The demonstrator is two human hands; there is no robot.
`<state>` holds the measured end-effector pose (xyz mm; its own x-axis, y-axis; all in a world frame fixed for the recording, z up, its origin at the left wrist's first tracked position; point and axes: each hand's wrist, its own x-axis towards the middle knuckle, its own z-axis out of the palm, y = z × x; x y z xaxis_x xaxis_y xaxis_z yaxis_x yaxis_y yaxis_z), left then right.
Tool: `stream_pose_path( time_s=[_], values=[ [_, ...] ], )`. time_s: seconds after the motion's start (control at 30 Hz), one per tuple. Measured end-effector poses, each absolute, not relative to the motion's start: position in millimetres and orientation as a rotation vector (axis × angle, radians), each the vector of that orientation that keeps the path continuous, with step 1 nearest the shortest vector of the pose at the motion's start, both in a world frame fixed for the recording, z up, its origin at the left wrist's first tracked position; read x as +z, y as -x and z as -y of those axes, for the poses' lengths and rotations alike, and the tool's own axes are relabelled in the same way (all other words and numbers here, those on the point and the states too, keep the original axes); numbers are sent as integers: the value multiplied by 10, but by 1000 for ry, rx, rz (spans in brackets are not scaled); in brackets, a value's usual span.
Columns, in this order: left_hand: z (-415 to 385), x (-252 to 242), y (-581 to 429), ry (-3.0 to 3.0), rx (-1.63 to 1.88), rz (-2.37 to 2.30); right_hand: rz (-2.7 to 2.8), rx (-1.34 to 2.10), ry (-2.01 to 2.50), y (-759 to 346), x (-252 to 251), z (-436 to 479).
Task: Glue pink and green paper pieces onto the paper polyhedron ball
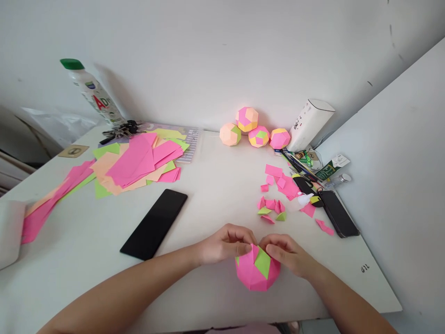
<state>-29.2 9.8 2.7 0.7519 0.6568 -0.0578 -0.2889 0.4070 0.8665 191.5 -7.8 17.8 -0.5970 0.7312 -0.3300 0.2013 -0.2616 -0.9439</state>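
A folded paper ball [252,276], mostly pink with green patches, rests near the front edge of the white table. At its upper left, my left hand [231,243] pinches the rim, thumb on the pink paper. My right hand [288,253] grips the upper right side beside a green facet, its fingertips bent behind the ball. Beyond my hands lie several small folded pink and green paper pieces [271,205]. The far side of the ball is hidden.
Finished-looking paper balls [259,136] stand by the wall. Coloured paper sheets [134,160] and a black phone [155,225] lie left. Rightward are pink scraps [287,185], another dark phone [338,213] and a white container [311,124]. A green-capped bottle [97,97] stands back left.
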Motion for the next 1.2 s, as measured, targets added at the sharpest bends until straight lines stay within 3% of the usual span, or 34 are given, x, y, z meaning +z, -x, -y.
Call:
stream_pose_path(
  time_s=[0.1,0.33,0.67,1.2],
  values=[
    [-74,30,288,-1035,630,-434,1422,2194,1125,-1919,118,54],
    [-36,47,255,-1133,675,-427,1095,2410,1034,-1910,73,40],
    [-53,51,245,-1117,680,-464,1091,2197,998,-1908,8,88],
    [-38,71,254,-1031,584,-487,1157,2143,1042,-1898,20,98]
  ],
)
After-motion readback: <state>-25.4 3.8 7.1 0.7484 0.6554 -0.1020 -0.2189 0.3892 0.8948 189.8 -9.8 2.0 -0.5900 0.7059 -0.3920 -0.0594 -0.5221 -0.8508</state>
